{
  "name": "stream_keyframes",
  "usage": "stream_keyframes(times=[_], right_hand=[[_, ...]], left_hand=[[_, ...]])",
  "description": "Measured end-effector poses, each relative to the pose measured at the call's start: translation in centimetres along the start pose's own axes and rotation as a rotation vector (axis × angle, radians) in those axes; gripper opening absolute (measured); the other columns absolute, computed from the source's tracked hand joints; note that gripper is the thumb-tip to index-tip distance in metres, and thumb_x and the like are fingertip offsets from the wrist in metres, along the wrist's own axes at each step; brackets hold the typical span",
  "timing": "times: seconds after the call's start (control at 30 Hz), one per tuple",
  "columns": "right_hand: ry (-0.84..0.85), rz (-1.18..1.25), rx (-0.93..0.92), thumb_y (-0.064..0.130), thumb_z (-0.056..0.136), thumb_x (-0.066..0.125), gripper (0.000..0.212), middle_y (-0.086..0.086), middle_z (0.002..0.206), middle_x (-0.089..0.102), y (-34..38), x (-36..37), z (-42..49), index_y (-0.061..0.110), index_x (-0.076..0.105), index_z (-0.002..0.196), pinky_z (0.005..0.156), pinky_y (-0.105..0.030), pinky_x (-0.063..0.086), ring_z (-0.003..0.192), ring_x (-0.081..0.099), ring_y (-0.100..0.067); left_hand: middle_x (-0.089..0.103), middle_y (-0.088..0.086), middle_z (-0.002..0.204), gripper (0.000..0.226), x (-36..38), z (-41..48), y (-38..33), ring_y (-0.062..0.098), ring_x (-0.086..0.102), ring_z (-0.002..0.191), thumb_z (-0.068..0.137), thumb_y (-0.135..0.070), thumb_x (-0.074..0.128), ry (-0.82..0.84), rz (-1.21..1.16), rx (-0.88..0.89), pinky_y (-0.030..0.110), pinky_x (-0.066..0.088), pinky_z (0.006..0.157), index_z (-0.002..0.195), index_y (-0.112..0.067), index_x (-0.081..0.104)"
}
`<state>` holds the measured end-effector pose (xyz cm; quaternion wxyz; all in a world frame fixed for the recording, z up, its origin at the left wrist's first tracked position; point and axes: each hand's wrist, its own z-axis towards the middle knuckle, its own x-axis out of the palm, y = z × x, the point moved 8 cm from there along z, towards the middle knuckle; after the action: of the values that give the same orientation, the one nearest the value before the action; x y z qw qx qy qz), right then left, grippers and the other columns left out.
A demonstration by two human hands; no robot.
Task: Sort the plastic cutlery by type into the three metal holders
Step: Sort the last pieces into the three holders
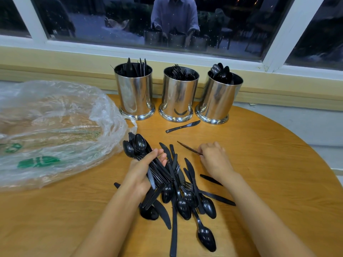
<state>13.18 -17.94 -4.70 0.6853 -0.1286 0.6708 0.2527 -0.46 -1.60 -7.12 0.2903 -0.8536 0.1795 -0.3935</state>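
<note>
Head: left grip holds cutlery bundle; right grip pinches utensil.

Your bare arms, and your shirt mirrored in the glass.
Your left hand and right hand are bare, and both forearms run uncovered down to the bottom edge of the view. In the window, your dim reflection wears a loose, pale blue-grey shirt; its finer details are too dark and blurred to make out.
</note>
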Motion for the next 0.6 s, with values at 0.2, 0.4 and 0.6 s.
stream_keyframes(times=[0.2,0.4,0.6], right_hand=[[-0.111,0.381,0.037,0.008,0.098,0.045,0.006,0.002,0.083,0.044,1.2,-2.7,2.9,0.013,0.043,0.097,0.058,-0.022,0.034,0.069,0.042,-0.011],[-0.036,0.133,-0.057,0.024,0.103,0.038,0.030,-0.007,0.095,0.068,5.2,-1.3,8.5,0.020,0.051,0.131,0.057,-0.031,0.046,0.077,0.062,-0.024],[0.035,-0.002,0.003,0.049,0.101,0.038,0.042,-0.005,0.096,0.061,4.6,0.3,9.6,0.017,0.064,0.103,0.066,-0.034,0.049,0.087,0.062,-0.024]], left_hand=[[0.075,0.012,0.088,0.007,-0.4,0.0,-1.0,0.018,0.073,0.080,0.091,-0.006,0.064,0.003,0.024,0.011,0.033,0.060,0.077,0.092,0.000,0.067],[0.075,0.012,0.090,0.008,-1.0,0.0,-2.0,0.018,0.074,0.078,0.090,-0.005,0.064,-0.009,-0.019,0.022,0.030,0.062,0.072,0.096,-0.001,0.065],[0.075,0.015,0.095,0.008,-2.3,0.4,-2.6,0.020,0.074,0.077,0.090,-0.005,0.064,-0.038,-0.051,0.026,0.031,0.062,0.069,0.097,-0.001,0.064]])
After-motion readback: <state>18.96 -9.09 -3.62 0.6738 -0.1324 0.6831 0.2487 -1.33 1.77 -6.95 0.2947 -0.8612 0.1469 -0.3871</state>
